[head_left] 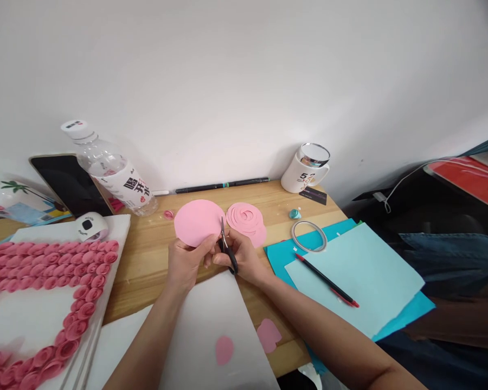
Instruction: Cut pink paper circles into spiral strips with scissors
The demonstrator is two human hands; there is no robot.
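Note:
My left hand [187, 260] pinches the lower edge of a round pink paper disc [198, 219]. In my right hand [244, 257] is a pair of black-handled scissors [228, 254], its blades pointing up at the disc's right edge. Just right of the disc lies a pink paper spiral [244, 218], cut into rings. A small rolled pink paper flower [168, 215] rests left of the disc. Below my hands a white board [211, 309] carries a pink paper scrap [224, 349], and another pink scrap [269, 335] lies on the wooden table beside it.
At left, a white panel bears rows of pink paper roses [81, 311]. Behind it stand a plastic bottle [117, 173] and a phone [71, 184]. A lidded mug [303, 172], tape roll [309, 236], pen [327, 280] and light blue paper [374, 276] are at right.

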